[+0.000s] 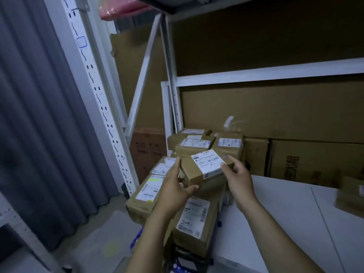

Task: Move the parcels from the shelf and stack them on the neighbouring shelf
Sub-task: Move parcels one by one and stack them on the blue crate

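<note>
A small brown cardboard parcel (192,171) with a white shipping label sits between both my hands, above a pile of similar parcels. My left hand (174,187) holds its left and front side, fingers along the left edge and thumb under the front. My right hand (237,179) touches its right end with fingers on the label corner. Below and around it lie several labelled parcels: a long one (145,196) at the left, one (194,220) in front, and more (194,143) stacked behind.
The white shelf board (275,213) stretches to the right, with another parcel (352,196) at its far right edge. Large cartons (307,160) stand along the back. White rack uprights (92,79) and a grey curtain (35,115) are at the left.
</note>
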